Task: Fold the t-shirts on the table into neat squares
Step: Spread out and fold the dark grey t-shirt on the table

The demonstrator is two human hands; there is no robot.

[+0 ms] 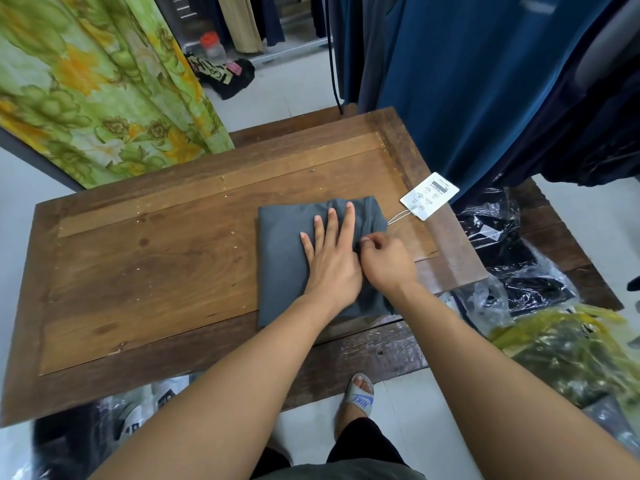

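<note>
A dark grey t-shirt [284,258] lies folded into a compact rectangle on the right part of the wooden table [138,271]. My left hand [330,254] presses flat on it with straight, spread fingers. Beside it, my right hand [386,261] has curled fingers that pinch the shirt's right edge. A white price tag [429,195] on a string trails off the shirt's far right corner onto the table.
Plastic-wrapped dark garments [512,258] and a yellow-green packaged one [568,351] lie at the table's right. Blue clothes [485,81] hang behind; a floral green cloth [97,91] hangs far left. More bagged items [138,410] sit on the floor by my sandalled foot [360,396].
</note>
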